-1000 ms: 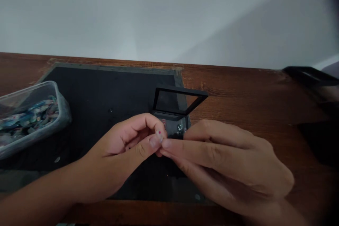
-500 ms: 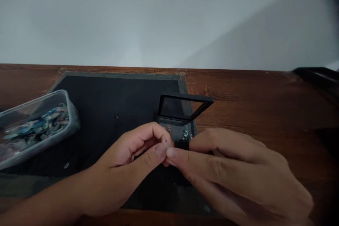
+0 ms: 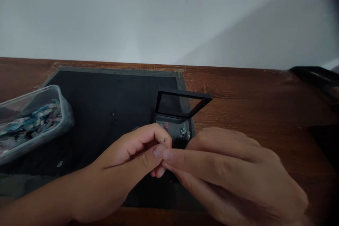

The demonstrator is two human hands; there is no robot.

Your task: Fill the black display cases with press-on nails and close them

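Piece [image 3: 163,141], red-dotted, tops left hand's [image 3: 120,169] pinched grip, right hand [image 3: 235,169] pinched, hold unclear.

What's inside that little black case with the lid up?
Inside the black case: reddish pieces on the left, pale shiny bits on the right. Its near part is partly covered by the left hand and right hand; anything behind them can't be seen.

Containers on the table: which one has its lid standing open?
The small black case, right of the clear plastic tub: its black-framed lid stands raised along the far edge, while the tub shows no lid.
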